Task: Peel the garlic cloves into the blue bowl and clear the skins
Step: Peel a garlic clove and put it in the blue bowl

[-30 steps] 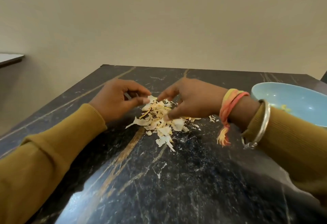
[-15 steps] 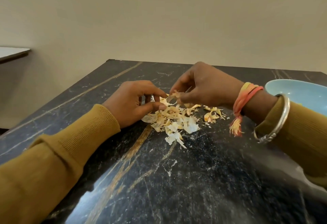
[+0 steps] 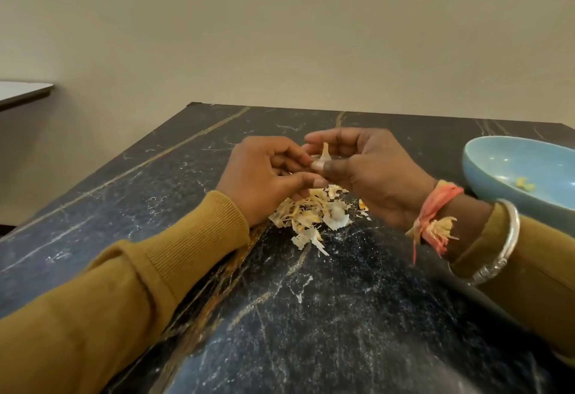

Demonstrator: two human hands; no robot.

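A heap of pale, papery garlic skins lies on the dark marble table, just below both hands. My right hand is raised a little above the heap and pinches a garlic clove between thumb and fingers, a strip of skin sticking up from it. My left hand has its fingers curled and its fingertips meet the same clove from the left. The blue bowl stands at the right edge, with a few peeled garlic pieces inside.
A small yellowish scrap lies right of the heap, under my right wrist. The table's far edge runs along a beige wall. A light-coloured counter juts in at the far left, apart from the table.
Both hands have lifted off the skin heap and come together. My right hand now holds a clove up, and the heap lies exposed under them.
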